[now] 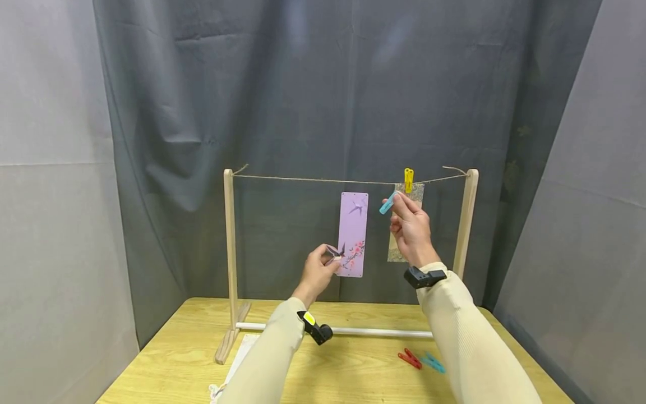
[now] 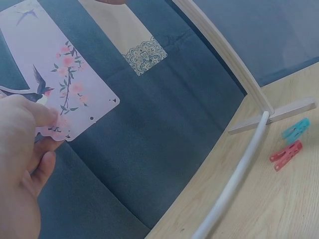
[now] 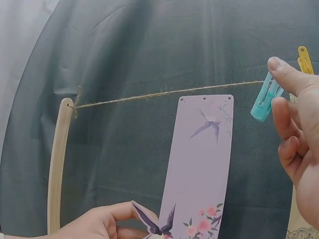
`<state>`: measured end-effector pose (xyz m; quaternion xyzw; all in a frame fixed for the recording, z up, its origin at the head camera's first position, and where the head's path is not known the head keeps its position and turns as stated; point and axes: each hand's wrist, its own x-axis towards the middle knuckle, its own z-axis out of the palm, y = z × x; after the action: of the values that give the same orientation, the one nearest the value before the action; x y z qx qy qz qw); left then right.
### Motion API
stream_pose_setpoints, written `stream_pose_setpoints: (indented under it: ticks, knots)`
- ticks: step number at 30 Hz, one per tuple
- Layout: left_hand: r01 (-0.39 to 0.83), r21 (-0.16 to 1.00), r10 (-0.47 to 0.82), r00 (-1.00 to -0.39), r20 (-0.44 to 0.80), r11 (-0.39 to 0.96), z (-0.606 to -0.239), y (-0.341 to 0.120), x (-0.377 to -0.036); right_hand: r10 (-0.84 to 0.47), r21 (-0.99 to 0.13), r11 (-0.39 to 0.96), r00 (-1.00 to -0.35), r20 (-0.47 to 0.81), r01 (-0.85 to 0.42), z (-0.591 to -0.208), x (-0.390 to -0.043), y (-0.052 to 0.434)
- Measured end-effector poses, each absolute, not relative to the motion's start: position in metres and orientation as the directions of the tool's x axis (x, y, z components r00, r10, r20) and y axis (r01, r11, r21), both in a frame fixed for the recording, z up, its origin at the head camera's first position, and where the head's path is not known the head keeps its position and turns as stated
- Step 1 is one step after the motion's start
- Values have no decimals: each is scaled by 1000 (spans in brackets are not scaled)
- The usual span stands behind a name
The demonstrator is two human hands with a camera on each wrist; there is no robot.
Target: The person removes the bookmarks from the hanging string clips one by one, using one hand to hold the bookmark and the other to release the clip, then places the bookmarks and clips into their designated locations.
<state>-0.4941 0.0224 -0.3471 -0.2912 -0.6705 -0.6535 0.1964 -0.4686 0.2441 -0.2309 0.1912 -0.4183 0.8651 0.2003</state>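
Observation:
A long lilac card (image 1: 352, 233) (image 2: 55, 79) (image 3: 202, 159) printed with swallows and pink blossom is held upright just under the twine line (image 1: 323, 180) (image 3: 164, 93) of a wooden rack. My left hand (image 1: 320, 268) (image 2: 22, 144) (image 3: 107, 221) pinches the card's lower left corner. My right hand (image 1: 410, 223) (image 3: 294, 124) pinches a turquoise clothespin (image 1: 387, 203) (image 3: 264, 98) beside the card's top right corner, close to the twine. A beige patterned card (image 1: 404, 224) (image 2: 127, 35) hangs behind my right hand from a yellow clothespin (image 1: 408, 179) (image 3: 304, 59).
The rack's wooden posts (image 1: 230, 252) (image 1: 465, 221) (image 3: 57, 164) stand on a yellow table (image 1: 353, 365) with a white crossbar (image 1: 373, 332) (image 2: 234, 174). A red clothespin (image 1: 409, 358) (image 2: 286, 155) and a turquoise one (image 1: 433, 362) (image 2: 296, 129) lie on the table. Grey curtain hangs behind.

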Motion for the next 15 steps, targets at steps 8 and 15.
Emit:
stream_pose_setpoints:
  ticks: [8,15]
  knots:
    - [651,759,139,-751,646,-13,-349,22,-484,170,-673,-547,-853,493,-498,-239,-464,249]
    - [654,756,151,-744,651,-36,-337,18,-456,158,-674,-558,-860,485,-483,-244,-465,253]
